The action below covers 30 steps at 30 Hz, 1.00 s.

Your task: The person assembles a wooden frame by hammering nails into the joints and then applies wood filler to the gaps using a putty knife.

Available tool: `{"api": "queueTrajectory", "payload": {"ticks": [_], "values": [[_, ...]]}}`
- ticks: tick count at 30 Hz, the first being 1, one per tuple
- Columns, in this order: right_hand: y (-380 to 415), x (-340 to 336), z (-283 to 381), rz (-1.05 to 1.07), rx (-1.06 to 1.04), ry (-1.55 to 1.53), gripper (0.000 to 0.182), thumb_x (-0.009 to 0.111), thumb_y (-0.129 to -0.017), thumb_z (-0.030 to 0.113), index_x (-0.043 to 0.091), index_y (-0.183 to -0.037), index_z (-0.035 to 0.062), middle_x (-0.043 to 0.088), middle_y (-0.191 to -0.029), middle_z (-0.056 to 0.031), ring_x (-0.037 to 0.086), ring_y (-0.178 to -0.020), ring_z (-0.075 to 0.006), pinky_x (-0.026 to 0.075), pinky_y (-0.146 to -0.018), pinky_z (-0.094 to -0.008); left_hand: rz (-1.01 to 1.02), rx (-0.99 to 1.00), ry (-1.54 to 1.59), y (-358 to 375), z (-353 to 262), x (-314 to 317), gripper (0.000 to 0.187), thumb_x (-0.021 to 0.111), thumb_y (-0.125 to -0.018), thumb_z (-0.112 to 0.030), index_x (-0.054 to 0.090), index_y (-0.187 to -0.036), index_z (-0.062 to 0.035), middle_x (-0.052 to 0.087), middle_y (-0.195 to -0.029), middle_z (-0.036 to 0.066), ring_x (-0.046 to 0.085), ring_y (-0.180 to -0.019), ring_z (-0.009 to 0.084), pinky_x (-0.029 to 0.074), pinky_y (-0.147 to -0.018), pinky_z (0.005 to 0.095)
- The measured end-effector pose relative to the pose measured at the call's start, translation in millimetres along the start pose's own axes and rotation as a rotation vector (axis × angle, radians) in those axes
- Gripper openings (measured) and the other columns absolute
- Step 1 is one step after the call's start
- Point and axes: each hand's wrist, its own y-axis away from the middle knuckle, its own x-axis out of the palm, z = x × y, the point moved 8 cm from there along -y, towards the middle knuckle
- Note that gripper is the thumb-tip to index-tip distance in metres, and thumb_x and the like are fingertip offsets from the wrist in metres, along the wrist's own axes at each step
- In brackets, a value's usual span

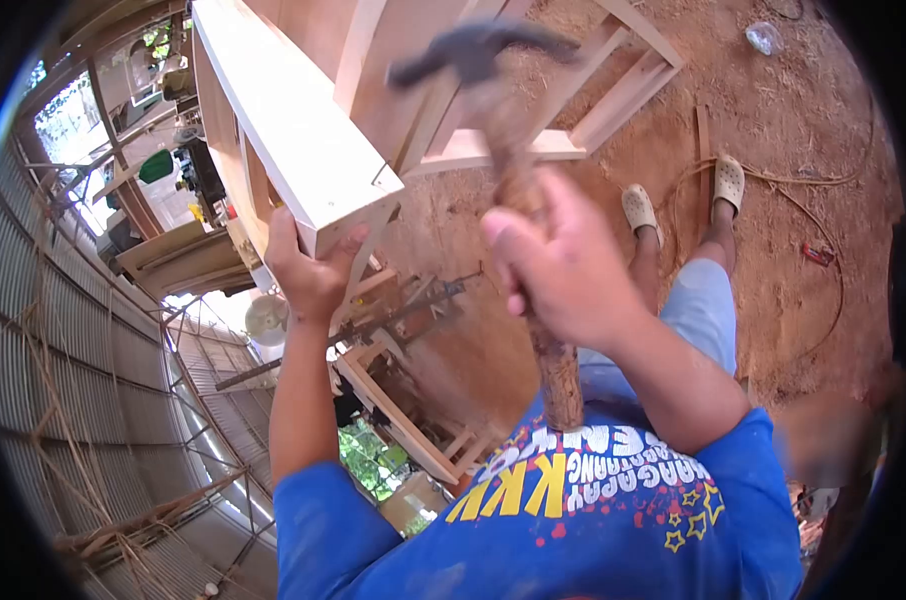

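My left hand (313,270) grips the near end of a pale wooden frame (303,130), its thumb on one side and its fingers on the other. The frame's top face is bright with light and runs away toward the upper left. Wrapped around the rough wooden handle of a claw hammer (561,385) is my right hand (563,255). The dark hammer head is raised beside the frame, apart from it and blurred by motion. A small dark mark shows near the frame's end corner.
More wooden framing (628,105) stands on the brown dirt floor (773,260). A cable (838,300) curves across the ground near a small red tool (818,254). Another wooden frame (398,420) and a metal clamp bar (393,318) lie beyond my left arm. Corrugated sheeting (43,330) is at the left.
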Motion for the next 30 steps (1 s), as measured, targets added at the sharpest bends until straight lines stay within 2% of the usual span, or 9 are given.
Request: {"api": "queueTrajectory", "payload": {"ticks": [5, 9, 10, 13, 15, 17, 23, 27, 30], "values": [[25.1, -77.2, 43.1, -0.313, -0.548, -0.266, 0.024, 0.054, -0.109, 0.026, 0.055, -0.103, 0.0023, 0.056, -0.062, -0.003, 0.057, -0.049, -0.0112, 0.048, -0.045, -0.0262, 0.001, 0.026, -0.012, -2.6, 0.5, 0.7, 0.058, 0.092, -0.077, -0.038, 0.062, -0.106, 0.0024, 0.064, -0.093, 0.013, 0.066, -0.085, 0.0275, 0.052, -0.077, 0.038], [13.7, -11.5, -43.3, -0.104, -0.13, 0.135, 0.037, 0.061, -0.105, 0.032, 0.046, -0.125, 0.0041, 0.053, -0.063, -0.0006, 0.054, -0.045, -0.0097, 0.046, -0.04, -0.0268, -0.003, 0.018, 0.011, 1.2, 2.7, 0.1, 0.057, 0.093, -0.077, -0.036, 0.063, -0.105, 0.0027, 0.067, -0.093, 0.014, 0.068, -0.084, 0.0272, 0.053, -0.075, 0.0379], [7.9, 26.2, -56.2, 0.181, 0.131, -0.052, 0.038, 0.062, -0.105, 0.031, 0.046, -0.126, 0.0036, 0.052, -0.062, -0.0003, 0.053, -0.044, -0.0096, 0.045, -0.039, -0.0269, 0.03, -0.003, -0.002, 4.1, -0.2, -0.1, 0.055, 0.092, -0.078, -0.034, 0.064, -0.107, 0.0039, 0.069, -0.094, 0.014, 0.068, -0.086, 0.0246, 0.054, -0.077, 0.0363], [11.2, -3.8, 1.9, -0.271, 0.03, 0.02, 0.027, 0.06, -0.105, 0.029, 0.052, -0.111, 0.0041, 0.049, -0.059, 0.0003, 0.051, -0.043, -0.0097, 0.044, -0.04, -0.0271, 0.044, -0.043, -0.039, 6.0, -1.5, -3.4, 0.05, 0.089, -0.082, -0.028, 0.065, -0.109, 0.0062, 0.073, -0.096, 0.013, 0.069, -0.089, 0.0196, 0.055, -0.081, 0.0334], [21.2, -63.4, 29.2, -0.455, -0.442, -0.113, 0.027, 0.059, -0.106, 0.027, 0.052, -0.088, 0.0074, 0.049, -0.059, -0.0003, 0.05, -0.043, -0.0104, 0.044, -0.04, -0.0273, 0.03, -0.034, -0.031, 3.4, 0.7, -1.1, 0.05, 0.09, -0.082, -0.029, 0.065, -0.108, 0.0061, 0.073, -0.096, 0.013, 0.07, -0.089, 0.0198, 0.055, -0.081, 0.0338], [32.4, -79.9, 28.7, -0.415, -0.503, -0.265, 0.019, 0.059, -0.104, 0.021, 0.052, -0.099, 0.0038, 0.056, -0.063, -0.0037, 0.056, -0.048, -0.0138, 0.048, -0.044, -0.028, 0.04, -0.015, -0.049, 2.6, 0.4, -1.2, 0.05, 0.09, -0.081, -0.028, 0.065, -0.108, 0.0062, 0.073, -0.096, 0.013, 0.07, -0.089, 0.0199, 0.055, -0.081, 0.0339], [0.3, 6.6, -46.8, -0.062, -0.249, 0.307, 0.024, 0.061, -0.102, 0.028, 0.058, -0.103, 0.004, 0.062, -0.071, -0.0081, 0.057, -0.05, -0.0179, 0.051, -0.051, -0.0288, -0.018, 0.012, -0.03, 7.3, 6.0, -4.5, 0.054, 0.094, -0.076, -0.033, 0.063, -0.101, 0.0033, 0.069, -0.088, 0.015, 0.069, -0.08, 0.0275, 0.054, -0.073, 0.0373], [31.5, -76.8, 40.2, -0.355, -0.587, -0.004, 0.032, 0.054, -0.105, 0.026, 0.055, -0.08, 0.0061, 0.058, -0.062, -0.0058, 0.056, -0.046, -0.0168, 0.05, -0.046, -0.0313, -0.031, -0.006, 0.046, 6.4, 10.4, -0.9, 0.054, 0.094, -0.075, -0.032, 0.064, -0.103, 0.0035, 0.069, -0.09, 0.016, 0.07, -0.081, 0.0273, 0.055, -0.073, 0.0374], [47.0, -80.0, 22.5, -0.528, -0.629, -0.213, 0.041, 0.051, -0.106, 0.025, 0.048, -0.068, 0.0082, 0.055, -0.057, -0.0056, 0.056, -0.046, -0.0159, 0.05, -0.046, -0.0304, -0.008, -0.011, 0.015, 7.4, 13.6, -2.3, 0.055, 0.094, -0.075, -0.032, 0.064, -0.104, 0.0037, 0.071, -0.092, 0.017, 0.071, -0.083, 0.0268, 0.055, -0.074, 0.0371]]}}
